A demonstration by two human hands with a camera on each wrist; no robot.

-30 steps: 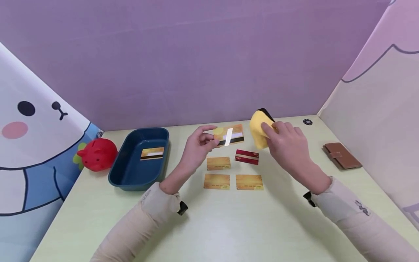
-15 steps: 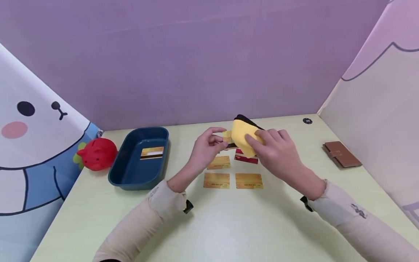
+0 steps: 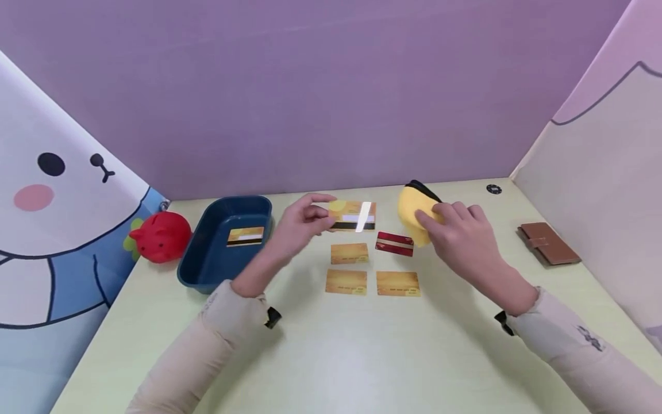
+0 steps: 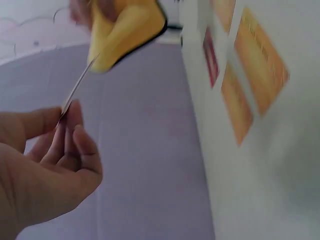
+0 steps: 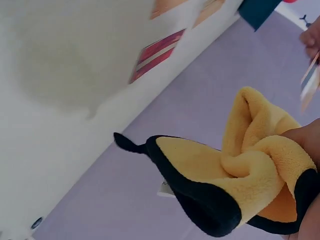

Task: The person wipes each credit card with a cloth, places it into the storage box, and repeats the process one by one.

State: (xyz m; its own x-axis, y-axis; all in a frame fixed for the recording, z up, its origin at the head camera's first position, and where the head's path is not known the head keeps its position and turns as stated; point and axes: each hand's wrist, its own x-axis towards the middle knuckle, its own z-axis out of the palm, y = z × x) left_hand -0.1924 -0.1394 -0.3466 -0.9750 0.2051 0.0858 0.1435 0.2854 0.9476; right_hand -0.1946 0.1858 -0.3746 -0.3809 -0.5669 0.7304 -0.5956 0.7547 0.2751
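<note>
The card (image 3: 349, 217) I pinch looks like smooth plastic, glossy enough to throw back a white glare; my cloth (image 5: 267, 160) is matt, fuzzy-piled fabric. The tray (image 3: 208, 256) seems smooth plastic, the wallet (image 3: 555, 248) leather-like.

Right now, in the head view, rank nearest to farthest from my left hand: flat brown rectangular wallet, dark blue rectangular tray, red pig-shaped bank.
From your left hand:
1. Blue tray, to its left.
2. Red bank, left of the tray.
3. Brown wallet, far right, past your right hand.
</note>
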